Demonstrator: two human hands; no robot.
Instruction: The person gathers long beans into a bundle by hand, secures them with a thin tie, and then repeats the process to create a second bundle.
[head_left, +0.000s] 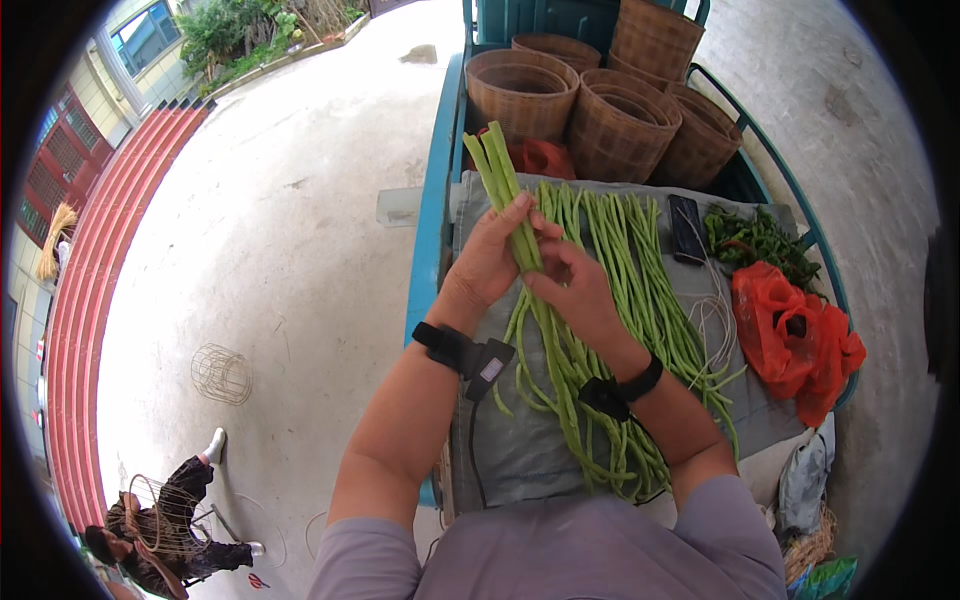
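A bundle of green yardlong beans (495, 169) is gripped in my left hand (487, 251), its evened ends pointing away from me. The long tails of the bundle hang down over the grey sheet (491, 450). My right hand (577, 285) is just below, thumb and fingers closed around the same bundle. More yardlong beans (626, 255) lie in rows on the sheet, to the right of my hands. A black smartphone (686, 229) and loose white string (716, 319) rest beyond those rows.
Woven baskets (521, 94) stand nested at the far end of the blue cargo bed (427, 262). Green peppers (761, 244) and a red plastic bag (795, 337) lie at right. A seated person (161, 525) holds a wire-like basket frame; another basket frame (221, 373) sits on the ground.
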